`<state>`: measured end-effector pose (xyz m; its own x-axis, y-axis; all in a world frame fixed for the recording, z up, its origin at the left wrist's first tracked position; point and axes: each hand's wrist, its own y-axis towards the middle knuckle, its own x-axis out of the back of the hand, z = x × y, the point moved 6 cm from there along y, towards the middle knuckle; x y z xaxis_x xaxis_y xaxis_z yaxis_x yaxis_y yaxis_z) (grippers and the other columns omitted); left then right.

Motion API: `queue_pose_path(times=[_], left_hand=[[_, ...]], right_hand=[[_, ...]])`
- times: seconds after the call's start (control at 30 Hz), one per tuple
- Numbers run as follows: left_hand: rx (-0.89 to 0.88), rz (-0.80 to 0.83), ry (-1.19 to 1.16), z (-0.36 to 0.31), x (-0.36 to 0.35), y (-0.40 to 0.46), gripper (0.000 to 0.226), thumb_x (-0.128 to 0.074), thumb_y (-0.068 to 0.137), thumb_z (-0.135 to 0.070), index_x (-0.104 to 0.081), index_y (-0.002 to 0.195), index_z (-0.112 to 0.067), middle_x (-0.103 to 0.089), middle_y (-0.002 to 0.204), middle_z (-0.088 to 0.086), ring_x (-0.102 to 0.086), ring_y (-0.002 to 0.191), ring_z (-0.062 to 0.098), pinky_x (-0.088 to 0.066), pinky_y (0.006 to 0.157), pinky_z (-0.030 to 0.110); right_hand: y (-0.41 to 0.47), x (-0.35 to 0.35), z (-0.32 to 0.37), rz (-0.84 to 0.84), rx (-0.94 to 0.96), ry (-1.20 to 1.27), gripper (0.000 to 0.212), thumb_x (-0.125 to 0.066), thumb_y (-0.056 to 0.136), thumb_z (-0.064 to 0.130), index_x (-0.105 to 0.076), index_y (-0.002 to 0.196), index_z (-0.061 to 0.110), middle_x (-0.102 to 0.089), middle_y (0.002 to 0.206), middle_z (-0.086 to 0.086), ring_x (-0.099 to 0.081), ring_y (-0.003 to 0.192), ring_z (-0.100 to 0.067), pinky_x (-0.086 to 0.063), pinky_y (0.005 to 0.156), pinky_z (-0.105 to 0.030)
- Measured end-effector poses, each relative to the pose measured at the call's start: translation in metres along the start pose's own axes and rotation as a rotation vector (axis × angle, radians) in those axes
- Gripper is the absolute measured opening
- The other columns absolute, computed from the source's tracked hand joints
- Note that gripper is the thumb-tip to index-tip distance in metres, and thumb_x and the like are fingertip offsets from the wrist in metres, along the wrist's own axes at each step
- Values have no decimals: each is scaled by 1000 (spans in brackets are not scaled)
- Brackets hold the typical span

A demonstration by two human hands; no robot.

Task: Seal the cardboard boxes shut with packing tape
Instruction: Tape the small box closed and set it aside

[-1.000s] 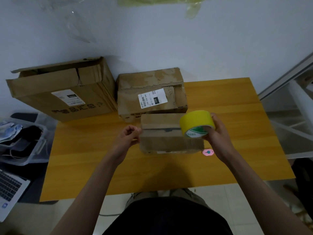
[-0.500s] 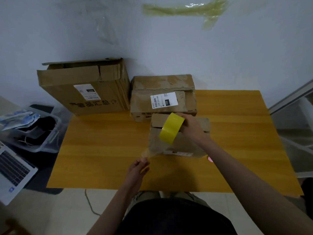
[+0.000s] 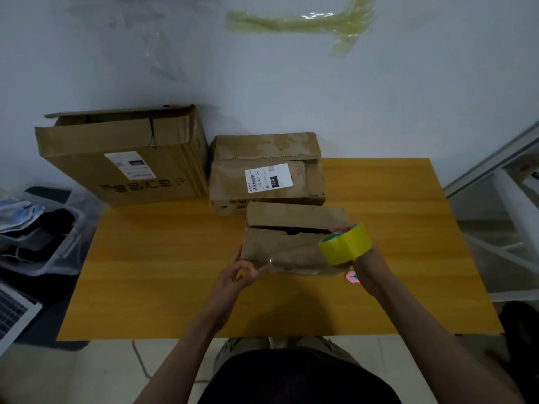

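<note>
A small cardboard box point(image 3: 291, 243) sits mid-table with a dark gap between its top flaps. My right hand point(image 3: 366, 272) grips a yellow tape roll point(image 3: 347, 247) at the box's right end. A clear strip of tape point(image 3: 288, 258) stretches from the roll leftward across the box front. My left hand point(image 3: 236, 277) pinches the strip's free end near the box's lower left corner. A medium labelled box point(image 3: 267, 173) stands behind it, and a large box point(image 3: 122, 156) with raised flaps leans at the table's back left.
The orange wooden table point(image 3: 163, 272) meets a white wall. A small pink object point(image 3: 352, 277) lies by my right wrist. A plastic bin point(image 3: 40, 231) and a laptop point(image 3: 14, 313) sit left of the table. A white metal frame point(image 3: 495, 185) stands at right.
My right hand carried the roll from the box's top left to its right end. My left hand rose toward the box's lower left corner, and the tape strip now runs across the box front.
</note>
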<state>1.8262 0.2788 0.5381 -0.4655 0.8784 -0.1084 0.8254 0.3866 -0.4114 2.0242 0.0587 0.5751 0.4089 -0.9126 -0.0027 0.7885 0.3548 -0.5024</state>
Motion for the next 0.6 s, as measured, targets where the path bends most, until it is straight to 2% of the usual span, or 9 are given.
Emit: queue_pose_path(times=[0.07,0.17,0.23,0.27,0.33,0.43,0.5,0.6], left_hand=[[23,24,6,-8,1,-3,19,-73,87,-37,-68,89,-19,-18,165,-21,-16,152,7,-28,110,36],[88,45,62,-23,4,-7,20,-72,88,-33,-68,89,-14,-40,158,-12,-31,147,10,-31,110,37],[153,68,102,-37,6,-8,25,-73,86,-35,-68,90,-10,-63,136,-5,-50,135,16,-38,108,40],[201,84,118,-43,7,-7,30,-73,85,-36,-69,94,-8,-68,125,-2,-56,128,19,-41,105,41],[330,94,132,-51,11,0,35,-73,87,-33,-71,108,-5,-69,122,4,-60,121,24,-46,102,43],[469,85,81,-59,16,16,28,-70,93,-25,-69,118,-13,-63,129,7,-59,119,33,-47,103,46],[484,54,63,-64,18,33,31,-69,93,-24,-66,122,-13,-60,132,10,-58,118,35,-48,101,47],[464,2,19,-73,18,63,23,-70,92,-22,-65,114,-15,-57,133,13,-56,119,37,-49,98,49]], right_hand=[[-2,3,-3,-1,-45,-1,23,-50,105,22,-70,100,12,-70,100,-3,-60,84,-19,-47,56,-24],[2,5,3,15,-125,-3,14,-51,103,12,-66,105,13,-67,98,-2,-62,95,-25,-49,73,-38],[10,5,14,30,-194,-35,17,-54,102,21,-61,115,11,-65,106,-4,-62,99,-24,-43,85,-46],[13,3,23,36,-249,-62,24,-55,102,25,-59,122,11,-63,116,-8,-60,108,-27,-40,88,-49],[26,0,32,67,-346,-121,46,-58,100,34,-51,140,13,-52,143,-11,-43,135,-39,-36,90,-54],[49,-4,37,95,-434,-190,58,-55,101,40,-38,151,15,-38,157,-12,-26,145,-46,-34,89,-56],[60,-6,42,65,-460,-191,58,-52,102,41,-37,151,13,-37,156,-15,-28,144,-46,-37,85,-52],[79,-14,48,28,-451,-159,64,-58,98,47,-42,147,10,-43,151,-18,-40,136,-43,-47,72,-47]])
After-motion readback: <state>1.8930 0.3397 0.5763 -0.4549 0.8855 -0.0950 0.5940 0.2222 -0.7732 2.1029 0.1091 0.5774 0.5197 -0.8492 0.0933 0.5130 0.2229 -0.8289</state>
